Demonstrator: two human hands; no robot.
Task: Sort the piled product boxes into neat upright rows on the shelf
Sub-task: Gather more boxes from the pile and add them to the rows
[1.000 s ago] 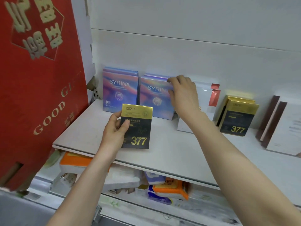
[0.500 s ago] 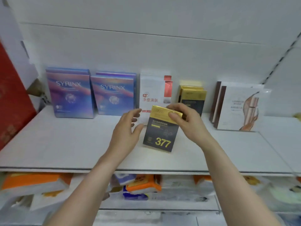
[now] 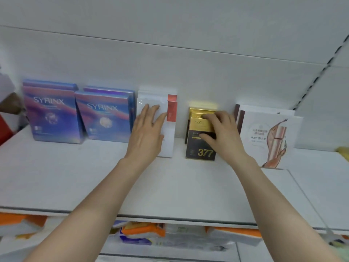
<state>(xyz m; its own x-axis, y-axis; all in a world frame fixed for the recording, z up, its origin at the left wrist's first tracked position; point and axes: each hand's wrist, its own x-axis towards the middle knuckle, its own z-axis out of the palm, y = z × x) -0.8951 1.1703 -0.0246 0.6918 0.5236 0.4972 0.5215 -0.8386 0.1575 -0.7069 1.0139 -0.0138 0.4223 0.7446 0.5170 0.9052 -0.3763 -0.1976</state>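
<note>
Gripping the black-and-gold box point(image 3: 201, 148) near its top, the right hand point(image 3: 224, 133) is curling its fingers point(image 3: 212, 116) over the gold upper edge while the thumb is pressing on the dark face. The box is standing upright on the white shelf point(image 3: 170, 186) with its "377" facing out, directly in front of more gold-topped boxes point(image 3: 202, 110) lined up toward the back wall.

The left hand point(image 3: 147, 133) is lying flat against the face of a white box with a red strip point(image 3: 170, 140) — its fingers are straight and slightly spread, touching rather than grasping. That box is standing just left of the black-and-gold row, with a narrow gap between them.

Further left, two rows of blue-purple SYRINX boxes point(image 3: 51, 110) are standing upright side by side. To the right, white MARUBI boxes point(image 3: 264, 133) are standing near the right hand — apart from the gold row. Below the shelf's front edge, orange-and-white packs point(image 3: 143, 230) are lying piled on a lower level.
</note>
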